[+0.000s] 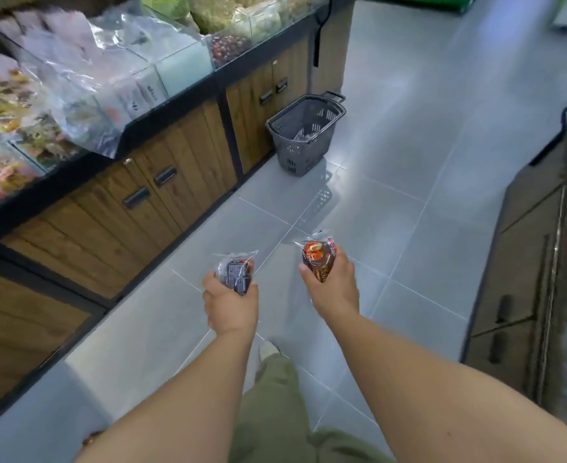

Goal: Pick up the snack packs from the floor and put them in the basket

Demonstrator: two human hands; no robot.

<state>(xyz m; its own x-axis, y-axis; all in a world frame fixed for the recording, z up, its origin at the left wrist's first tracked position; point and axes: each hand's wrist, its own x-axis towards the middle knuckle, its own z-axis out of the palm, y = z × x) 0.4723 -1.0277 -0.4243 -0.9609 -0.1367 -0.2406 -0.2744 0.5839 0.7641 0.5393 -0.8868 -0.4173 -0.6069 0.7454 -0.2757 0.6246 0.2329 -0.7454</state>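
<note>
The person stands on a grey tiled floor (pixel 409 155) in a shop aisle, both bare arms stretched forward and down. The left hand (pixel 230 304) grips a dark snack pack (pixel 237 272), fingers curled round its lower part, so the pack sticks up and forward out of the fist; its clear crimped end points away from the person. The right hand (pixel 333 285) holds a red-and-orange snack pack (pixel 318 259) in the same way, thumb on the near side and fingers wrapped behind, the pack's clear sealed end rising above the knuckles. The two packs are held side by side, apart from each other, above the floor.

The grey plastic basket (pixel 303 135) stands on the floor well ahead of both hands, just beside the wooden cabinet doors (pixel 162 182) of the display counter on the left. Something crinkled and pale lies inside it, too small to tell what. The basket is upright with its handle at the far rim.

On top of the counter lie clear bins of bagged goods (pixel 85 68), blurred. A dark cabinet (pixel 522 269) runs along the right edge. Below the arms show an olive trouser leg (pixel 275 406) and the toe of a pale shoe (pixel 268 349).
</note>
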